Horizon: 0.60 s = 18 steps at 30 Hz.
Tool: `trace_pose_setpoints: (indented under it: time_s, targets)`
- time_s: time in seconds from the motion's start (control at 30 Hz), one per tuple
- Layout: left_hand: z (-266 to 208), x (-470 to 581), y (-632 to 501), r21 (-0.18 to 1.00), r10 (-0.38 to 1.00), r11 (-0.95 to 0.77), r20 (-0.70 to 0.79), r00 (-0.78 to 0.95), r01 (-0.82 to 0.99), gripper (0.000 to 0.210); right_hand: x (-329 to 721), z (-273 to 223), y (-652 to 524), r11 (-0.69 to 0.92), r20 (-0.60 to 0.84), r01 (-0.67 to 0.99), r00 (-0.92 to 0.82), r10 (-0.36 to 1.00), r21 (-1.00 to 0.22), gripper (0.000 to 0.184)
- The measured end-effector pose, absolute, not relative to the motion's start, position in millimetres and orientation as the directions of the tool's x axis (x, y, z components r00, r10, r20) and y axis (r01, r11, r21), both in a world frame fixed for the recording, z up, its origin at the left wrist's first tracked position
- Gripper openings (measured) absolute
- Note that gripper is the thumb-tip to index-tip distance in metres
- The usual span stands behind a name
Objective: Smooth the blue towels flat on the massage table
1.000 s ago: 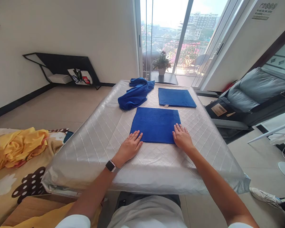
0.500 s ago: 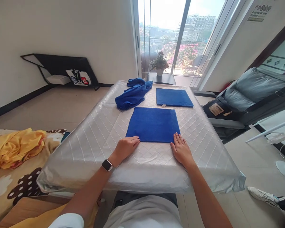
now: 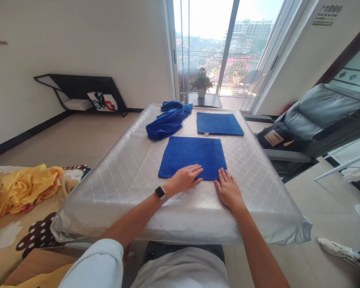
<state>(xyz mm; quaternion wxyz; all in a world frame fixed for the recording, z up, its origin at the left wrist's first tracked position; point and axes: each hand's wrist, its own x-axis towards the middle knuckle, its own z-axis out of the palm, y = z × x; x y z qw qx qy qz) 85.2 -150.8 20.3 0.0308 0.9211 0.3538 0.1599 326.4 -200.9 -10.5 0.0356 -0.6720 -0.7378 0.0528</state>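
A blue towel (image 3: 192, 154), folded into a flat rectangle, lies on the silver-covered table (image 3: 117, 168) in front of me. My left hand (image 3: 187, 177), with a watch on its wrist, rests flat over the towel's near edge, around the middle, fingers stretched to the right. On the near right corner lies my right hand (image 3: 228, 186), its fingers extended forward and holding nothing. Behind sits a second folded blue towel (image 3: 220, 123) with a small white tag at its near edge. A crumpled blue towel (image 3: 168, 120) is heaped at the far left of the table.
A potted plant (image 3: 202, 82) stands on a chair by the glass door. At right is a grey recliner (image 3: 321, 116) with a dark bag on it. Yellow cloth (image 3: 33, 186) lies on patterned bedding at left. Another person's shoe (image 3: 339, 251) shows at lower right.
My left hand has slid right, from the towel's near left corner to the middle of its near edge. My right hand has stayed on the near right corner.
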Motion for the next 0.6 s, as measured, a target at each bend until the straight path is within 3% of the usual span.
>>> trace_pose_setpoints:
  time_s: [0.1,0.23,0.43,0.6]
  targets:
    - [3.8,105.9,-145.8,0.152,0.651,-0.759,0.193,0.734,0.633,0.067,327.4,-11.1,-200.6,0.095,-0.018,0.988,-0.098,0.995,-0.12,0.063]
    - [-12.8,83.4,-145.3,0.181,0.746,-0.664,0.098,0.658,0.725,0.071,327.2,-9.6,-201.2,0.088,-0.036,0.989,-0.093,0.995,-0.121,0.064]
    - [-25.1,7.4,-159.6,0.175,0.909,-0.417,0.083,0.408,0.892,0.077,327.3,-10.2,-201.4,0.074,-0.044,0.991,-0.079,0.996,-0.111,0.065]
    - [-32.2,-10.3,-172.7,0.156,0.937,-0.348,0.099,0.336,0.924,0.084,328.7,-13.0,-200.8,0.08,-0.031,0.991,-0.083,0.996,-0.107,0.065]
